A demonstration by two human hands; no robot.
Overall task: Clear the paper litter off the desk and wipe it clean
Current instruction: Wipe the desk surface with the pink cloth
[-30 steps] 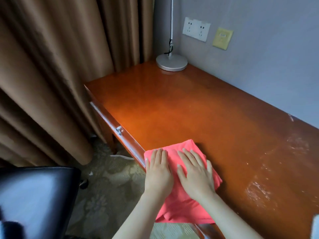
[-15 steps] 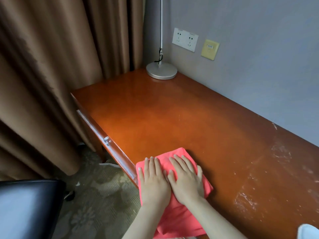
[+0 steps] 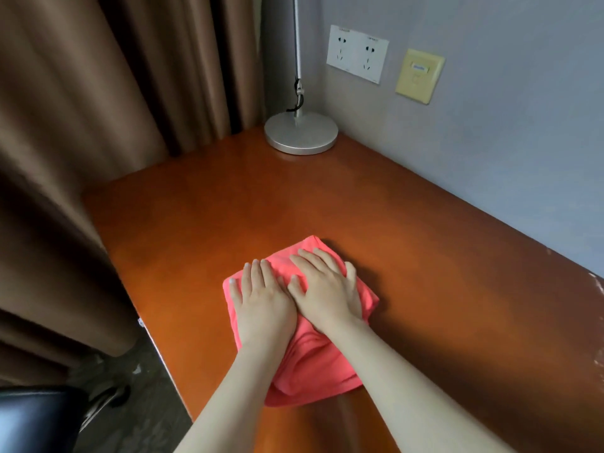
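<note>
A folded pink cloth lies on the glossy orange-brown desk. My left hand presses flat on the cloth's left part, fingers together and pointing away from me. Beside it, touching, my right hand presses flat on the cloth's far right part. Both palms hold the cloth down against the wood. No paper litter shows on the desk.
A silver lamp base with its pole stands in the far corner by the grey wall. White sockets and a yellow wall plate sit above. Brown curtains hang left. A black chair is at lower left. Worn patches mark the desk's right edge.
Both hands have pushed the cloth away from the near edge, farther onto the desk toward the lamp. The view has shifted forward with them.
</note>
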